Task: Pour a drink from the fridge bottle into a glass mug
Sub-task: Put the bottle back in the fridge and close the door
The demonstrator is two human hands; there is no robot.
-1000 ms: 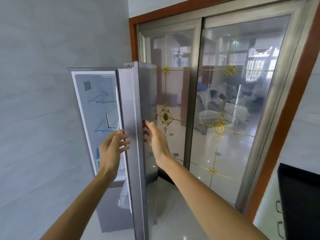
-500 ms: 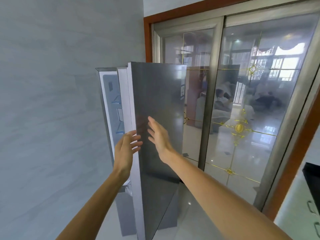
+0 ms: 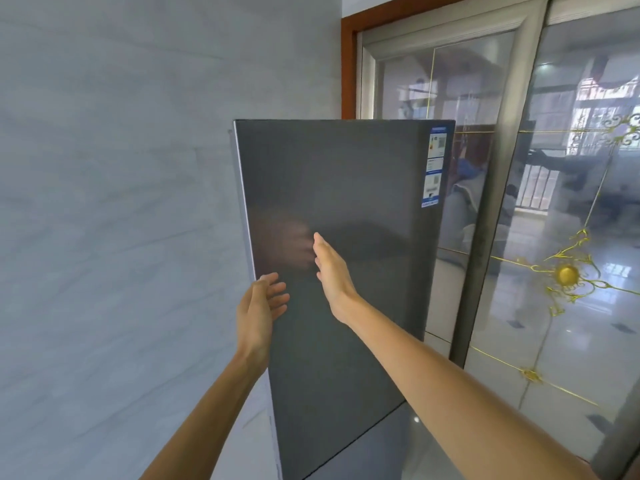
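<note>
Fridge door [image 3: 339,237]: dark grey and tall, in the middle of the scene, its flat face turned to the camera.
Sticker strip [image 3: 434,164]: blue-and-white labels run down the door's upper right corner.
Left hand [image 3: 258,306]: at the door's left edge, palm turned right, fingers relaxed and slightly apart, holding nothing. Whether it touches the edge I cannot tell.
Right hand [image 3: 330,271]: raised before the door's face, right of the left hand. Its fingers are straight and together, the tips at or very near the surface. A blurred reflection of the hand shows on the door just left of them.
Wall [image 3: 114,202]: pale grey marbled panels fill the left side.
Sliding glass door [image 3: 571,237]: on the right and farther off, reflective, with a gold ornament [image 3: 566,275], set in a wooden frame [image 3: 348,64].
</note>
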